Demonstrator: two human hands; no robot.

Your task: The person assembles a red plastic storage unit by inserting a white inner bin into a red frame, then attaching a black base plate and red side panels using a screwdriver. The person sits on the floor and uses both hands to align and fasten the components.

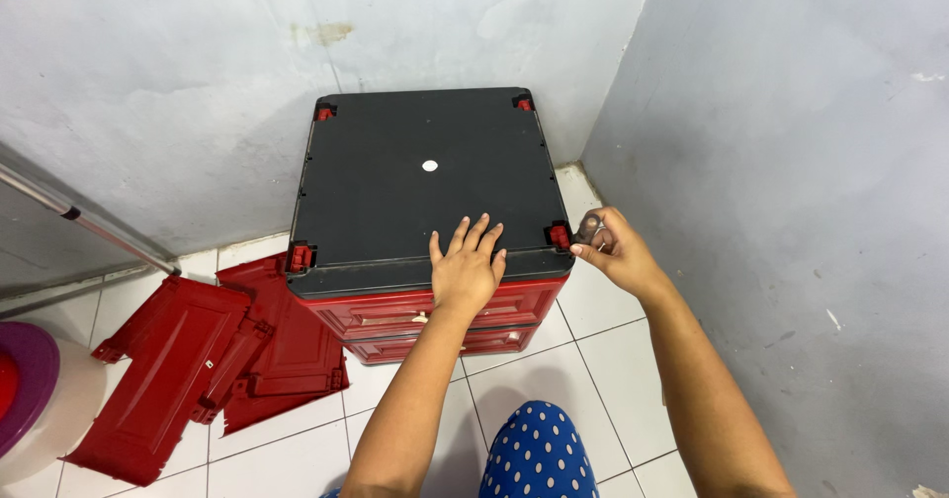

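Cabinet (430, 187) boxed into wall corner, little room rt; left hand (465, 266) flat, fingers spread, on its front edge; right hand (611, 249) pinches small metal caster (590, 228) beside red corner socket (560, 235).

Loose panels (213, 355) lie on the floor (554, 379) left of the cabinet (430, 211).

One cabinet (430, 177), several loose red panels (208, 360)

Pale blue walls (178, 93), white tiled floor (554, 370)
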